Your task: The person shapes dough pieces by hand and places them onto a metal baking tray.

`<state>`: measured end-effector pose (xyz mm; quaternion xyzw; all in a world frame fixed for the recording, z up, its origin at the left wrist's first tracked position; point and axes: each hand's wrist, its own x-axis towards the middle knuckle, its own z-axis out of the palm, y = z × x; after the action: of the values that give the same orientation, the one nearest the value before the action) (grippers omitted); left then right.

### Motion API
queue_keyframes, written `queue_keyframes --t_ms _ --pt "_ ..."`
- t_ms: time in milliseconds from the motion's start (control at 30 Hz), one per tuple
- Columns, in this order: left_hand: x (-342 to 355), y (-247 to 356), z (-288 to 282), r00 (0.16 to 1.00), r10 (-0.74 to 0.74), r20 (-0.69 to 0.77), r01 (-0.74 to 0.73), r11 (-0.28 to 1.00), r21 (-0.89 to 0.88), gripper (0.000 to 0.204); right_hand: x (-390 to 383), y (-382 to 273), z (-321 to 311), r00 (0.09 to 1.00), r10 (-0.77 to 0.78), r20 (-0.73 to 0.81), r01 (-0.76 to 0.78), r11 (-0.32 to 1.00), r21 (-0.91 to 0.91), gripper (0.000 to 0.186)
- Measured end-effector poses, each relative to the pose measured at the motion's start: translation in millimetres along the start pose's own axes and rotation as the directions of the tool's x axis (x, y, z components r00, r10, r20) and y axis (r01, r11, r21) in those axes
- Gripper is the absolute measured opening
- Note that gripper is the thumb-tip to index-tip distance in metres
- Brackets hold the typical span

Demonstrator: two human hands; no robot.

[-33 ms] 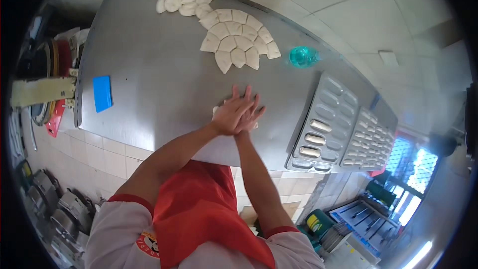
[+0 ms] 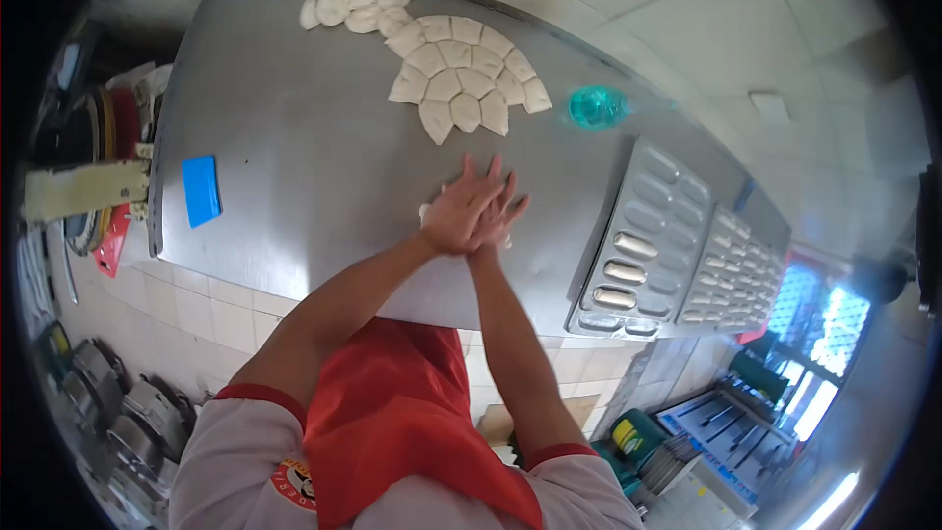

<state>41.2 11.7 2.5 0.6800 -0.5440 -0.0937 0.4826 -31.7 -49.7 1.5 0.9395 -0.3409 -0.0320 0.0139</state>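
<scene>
Flattened, fingers spread, the left hand (image 2: 461, 211) lies over the right hand (image 2: 496, 221); both press one small dough piece (image 2: 428, 212) onto the steel table (image 2: 314, 118), grasping nothing. Nothing differs from the matching earlier view, so pressing is mid-stroke. Near edge sits close behind the wrists. Moulded baking trays (image 2: 638, 236) crowd the right; cut dough wedges (image 2: 466, 83) lie beyond, a blue scraper (image 2: 201, 189) left.

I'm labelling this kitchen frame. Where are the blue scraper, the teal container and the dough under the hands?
blue scraper (image 2: 201, 190), head view, middle of its flat blade.
teal container (image 2: 598, 106), head view, centre of its top.
dough (image 2: 425, 211), head view, edge beside the left hand.
</scene>
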Motion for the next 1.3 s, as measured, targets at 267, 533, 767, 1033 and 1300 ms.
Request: queue_keyframes --t_ms 267,533,767,1033,1300 --pt "48.1 0.8 1.1 0.991 -0.134 0.021 0.136 0.985 -0.111 0.057 42.0 27.1 13.8 1.0 -0.025 0.003 0.025 0.992 0.121 0.061" --pt "-66.1 45.6 7.5 0.977 -0.209 0.048 0.209 0.978 0.003 0.07 -102.4 -6.3 23.2 1.0 -0.019 -0.022 0.023 0.983 0.181 0.064" --pt "48.5 -11.0 -1.5 0.988 -0.135 0.075 0.125 0.983 0.131 0.07 40.3 20.8 -1.1 0.987 -0.027 0.156 0.034 0.998 -0.045 0.067" --pt "-36.8 24.6 -0.8 0.988 -0.1 0.116 0.084 0.987 0.135 0.065 -47.8 5.7 -5.9 0.979 0.063 0.195 -0.085 0.991 0.106 0.066" --pt "-61.0 55.3 -11.4 0.961 -0.011 0.278 -0.031 0.989 0.148 0.037 -140.6 30.8 -18.5 0.757 0.64 0.13 -0.448 0.365 0.816 0.061"
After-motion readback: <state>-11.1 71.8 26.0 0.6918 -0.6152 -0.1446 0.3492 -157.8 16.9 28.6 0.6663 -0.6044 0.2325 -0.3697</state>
